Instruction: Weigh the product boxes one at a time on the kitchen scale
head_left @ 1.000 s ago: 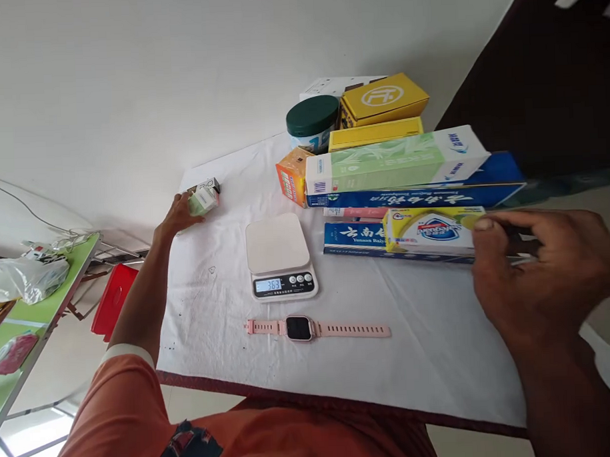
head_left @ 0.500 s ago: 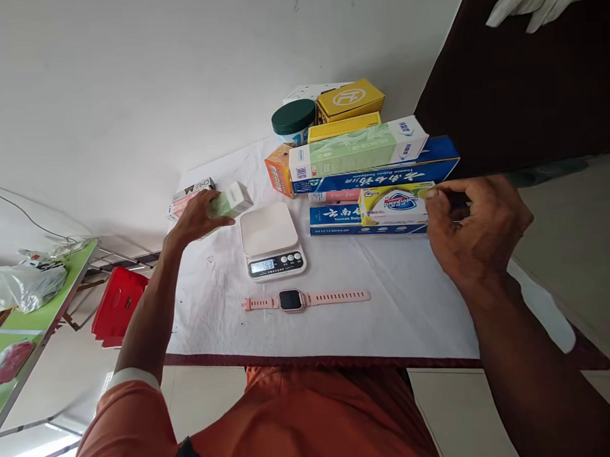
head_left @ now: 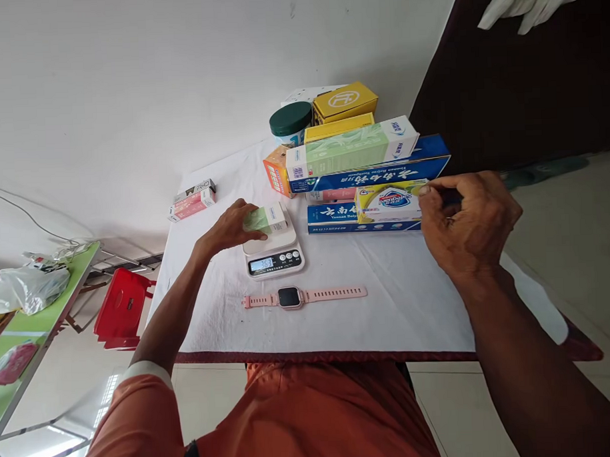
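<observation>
My left hand point(head_left: 231, 228) grips a small light-green box point(head_left: 267, 220) above or on the plate of the white kitchen scale point(head_left: 265, 244); whether the box touches the plate is hard to tell. The scale's display is lit. At the right, my right hand point(head_left: 472, 222) pinches the right end of a yellow and white soap box point(head_left: 391, 202). That box is in front of a blue toothpaste box point(head_left: 329, 221). A pink watch point(head_left: 289, 297) lies flat, strap stretched out, nearer me than the scale.
Behind the soap are a long green box point(head_left: 352, 150), another blue box point(head_left: 435, 158), a green-lidded jar point(head_left: 291, 119) and a yellow box point(head_left: 345, 102). A pink box point(head_left: 191, 204) lies at the table's left. A red stool point(head_left: 121, 305) stands beyond the table.
My left hand has carried the small green box rightward, from beside the scale to over its plate. My right hand remains at the soap box.
</observation>
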The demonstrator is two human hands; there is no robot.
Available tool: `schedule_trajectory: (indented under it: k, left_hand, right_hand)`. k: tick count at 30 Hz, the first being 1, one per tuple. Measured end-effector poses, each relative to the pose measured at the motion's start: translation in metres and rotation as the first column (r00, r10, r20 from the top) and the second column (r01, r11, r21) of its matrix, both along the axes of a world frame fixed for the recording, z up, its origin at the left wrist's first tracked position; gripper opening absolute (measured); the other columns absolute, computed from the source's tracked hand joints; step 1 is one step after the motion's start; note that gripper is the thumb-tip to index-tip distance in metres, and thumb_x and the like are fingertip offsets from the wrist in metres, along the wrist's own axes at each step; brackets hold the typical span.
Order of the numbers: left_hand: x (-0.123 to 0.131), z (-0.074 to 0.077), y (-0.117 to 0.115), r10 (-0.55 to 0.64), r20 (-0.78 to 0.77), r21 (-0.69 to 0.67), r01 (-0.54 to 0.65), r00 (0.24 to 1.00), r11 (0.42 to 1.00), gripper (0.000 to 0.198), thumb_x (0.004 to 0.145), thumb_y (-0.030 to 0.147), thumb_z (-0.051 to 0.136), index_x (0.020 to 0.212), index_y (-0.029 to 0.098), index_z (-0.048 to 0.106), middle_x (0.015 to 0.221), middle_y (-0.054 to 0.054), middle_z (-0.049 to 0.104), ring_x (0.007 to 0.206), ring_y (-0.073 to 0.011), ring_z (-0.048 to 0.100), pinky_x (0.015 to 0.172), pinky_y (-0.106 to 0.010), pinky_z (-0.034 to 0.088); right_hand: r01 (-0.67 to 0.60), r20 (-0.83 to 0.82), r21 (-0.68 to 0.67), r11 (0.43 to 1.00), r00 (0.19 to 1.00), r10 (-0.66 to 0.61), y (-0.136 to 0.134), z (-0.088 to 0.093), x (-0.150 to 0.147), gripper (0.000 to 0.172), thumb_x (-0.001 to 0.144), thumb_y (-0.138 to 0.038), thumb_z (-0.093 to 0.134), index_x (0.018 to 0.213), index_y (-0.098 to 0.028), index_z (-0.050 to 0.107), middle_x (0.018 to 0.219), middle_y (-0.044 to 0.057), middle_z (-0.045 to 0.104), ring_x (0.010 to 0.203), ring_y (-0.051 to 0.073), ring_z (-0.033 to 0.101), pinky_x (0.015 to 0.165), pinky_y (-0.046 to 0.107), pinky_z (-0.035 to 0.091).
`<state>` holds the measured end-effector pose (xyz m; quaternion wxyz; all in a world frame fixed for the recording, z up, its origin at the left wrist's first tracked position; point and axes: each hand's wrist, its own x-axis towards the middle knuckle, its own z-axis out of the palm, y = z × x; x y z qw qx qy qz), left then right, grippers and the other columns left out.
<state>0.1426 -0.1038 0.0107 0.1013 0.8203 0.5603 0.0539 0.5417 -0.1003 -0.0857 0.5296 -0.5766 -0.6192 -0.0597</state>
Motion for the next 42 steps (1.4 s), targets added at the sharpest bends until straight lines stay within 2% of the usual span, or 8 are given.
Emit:
schedule_trajectory:
  k: [6, 12, 18, 22, 28, 33, 37, 42]
  left_hand:
    - [-0.001, -0.003, -0.004, 0.030, 0.013, -0.034, -0.030, 0.999, 0.999, 0.070, 0.081, 0.055, 0.090, 0.139, 0.025, 0.066, 0.126, -0.011, 0.064, 0.115, -0.0319, 0.066, 0.103, -0.050, 0.056]
    - [-0.013, 0.002, -0.019, 0.090, 0.194, 0.034, -0.099, 0.977, 0.995, 0.095, 0.083, 0.070, 0.084, 0.161, 0.029, 0.049, 0.146, -0.015, 0.059, 0.140, -0.0361, 0.058, 0.115, -0.052, 0.052]
    - [-0.029, 0.010, -0.027, 0.203, 0.261, 0.084, -0.232, 0.944, 0.969, 0.094, 0.084, 0.068, 0.084, 0.162, 0.031, 0.047, 0.151, -0.015, 0.056, 0.143, -0.0367, 0.058, 0.116, -0.053, 0.052]
    - [-0.028, 0.005, -0.028, 0.198, 0.179, 0.046, -0.209, 0.964, 0.977, 0.086, 0.082, 0.061, 0.088, 0.154, 0.027, 0.055, 0.146, -0.014, 0.061, 0.139, -0.0369, 0.061, 0.115, -0.051, 0.052]
    - [-0.014, -0.012, -0.026, 0.158, 0.039, 0.030, -0.159, 0.987, 0.987, 0.057, 0.084, 0.044, 0.086, 0.135, 0.026, 0.067, 0.127, -0.010, 0.071, 0.115, -0.0339, 0.069, 0.105, -0.052, 0.054]
    - [-0.006, 0.000, -0.031, 0.143, 0.092, 0.112, -0.153, 0.985, 0.982, 0.054, 0.087, 0.044, 0.085, 0.133, 0.024, 0.067, 0.122, -0.010, 0.073, 0.111, -0.0320, 0.070, 0.099, -0.047, 0.055]
    - [0.019, 0.026, -0.036, 0.005, 0.158, 0.212, -0.039, 0.987, 0.977, 0.063, 0.087, 0.058, 0.084, 0.136, 0.023, 0.066, 0.121, -0.009, 0.074, 0.107, -0.0288, 0.070, 0.091, -0.041, 0.057]
    - [0.100, 0.038, -0.020, -0.273, 0.168, 0.315, 0.210, 0.947, 0.925, 0.071, 0.095, 0.073, 0.069, 0.144, 0.021, 0.060, 0.135, -0.014, 0.071, 0.122, -0.0302, 0.069, 0.103, -0.044, 0.055]
  right_hand:
    - [0.015, 0.001, 0.008, 1.000, 1.000, -0.015, 0.000, 0.000, -0.001, 0.024, 0.086, -0.039, 0.059, 0.090, -0.020, 0.070, 0.098, 0.015, 0.075, 0.086, 0.028, 0.071, 0.074, 0.040, 0.058]
    - [0.031, -0.012, -0.025, 0.999, 0.999, -0.031, 0.001, 0.000, -0.002, 0.015, 0.084, -0.035, 0.061, 0.088, -0.022, 0.068, 0.097, 0.014, 0.075, 0.091, 0.029, 0.071, 0.081, 0.041, 0.058]
    - [0.035, -0.029, -0.013, 0.999, 0.999, -0.035, 0.002, 0.000, -0.003, 0.017, 0.082, -0.037, 0.060, 0.085, -0.022, 0.067, 0.096, 0.014, 0.075, 0.088, 0.028, 0.070, 0.077, 0.041, 0.057]
    - [0.048, -0.031, -0.010, 0.999, 0.998, -0.048, 0.003, -0.001, -0.003, 0.019, 0.081, -0.039, 0.060, 0.085, -0.022, 0.068, 0.096, 0.015, 0.076, 0.087, 0.028, 0.070, 0.076, 0.041, 0.057]
    - [0.038, -0.009, 0.006, 0.999, 0.999, -0.038, 0.002, -0.001, -0.002, 0.022, 0.083, -0.039, 0.059, 0.087, -0.021, 0.070, 0.096, 0.016, 0.077, 0.086, 0.029, 0.072, 0.075, 0.040, 0.057]
    - [0.028, 0.013, -0.001, 1.000, 1.000, -0.028, -0.001, 0.003, -0.002, 0.028, 0.086, -0.040, 0.057, 0.090, -0.018, 0.073, 0.096, 0.018, 0.077, 0.085, 0.028, 0.072, 0.070, 0.038, 0.056]
    - [0.005, -0.007, -0.006, 1.000, 1.000, -0.005, -0.003, 0.005, -0.003, 0.027, 0.088, -0.040, 0.058, 0.092, -0.019, 0.073, 0.099, 0.014, 0.076, 0.084, 0.026, 0.070, 0.070, 0.037, 0.056]
    - [-0.018, -0.047, 0.001, 1.000, 0.999, 0.018, -0.003, 0.005, -0.004, 0.025, 0.089, -0.043, 0.058, 0.088, -0.021, 0.068, 0.094, 0.010, 0.070, 0.075, 0.022, 0.063, 0.065, 0.035, 0.050]
